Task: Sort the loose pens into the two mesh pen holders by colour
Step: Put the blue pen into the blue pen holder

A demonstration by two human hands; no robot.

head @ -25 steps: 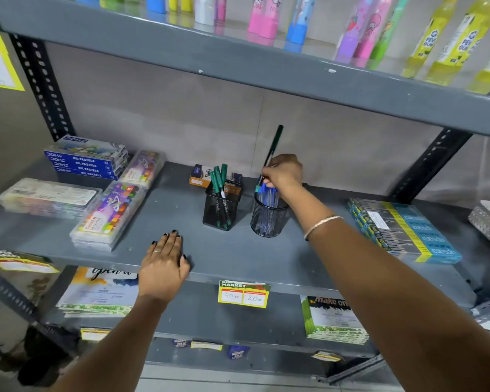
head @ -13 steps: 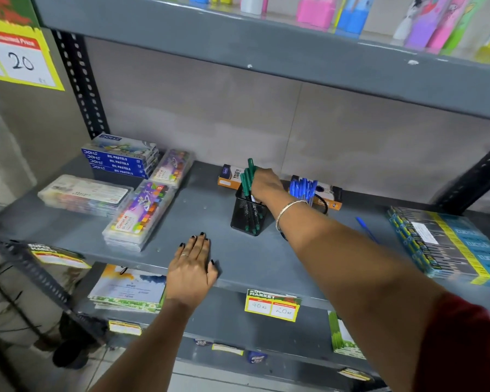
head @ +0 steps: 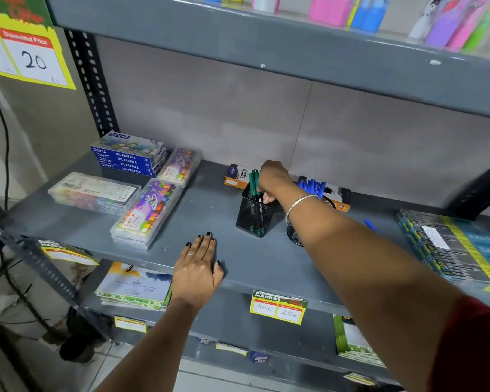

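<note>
A square black mesh holder stands mid-shelf with several green pens in it. My right hand reaches over its mouth, fingers curled down around a green pen among the others. Just to the right, a round mesh holder is mostly hidden behind my right forearm; blue pens stick out above it. One loose blue pen lies on the grey shelf further right. My left hand rests flat on the shelf's front edge, holding nothing.
Oil pastel boxes and clear crayon cases fill the shelf's left side. An orange pen box lies behind the holders. A stack of blue-yellow packs sits at the right. The upper shelf hangs close overhead.
My right hand carried a green pen from above the round blue-pen holder leftward to the square holder and lowered it in. The view shifted left. The left hand stayed put.
</note>
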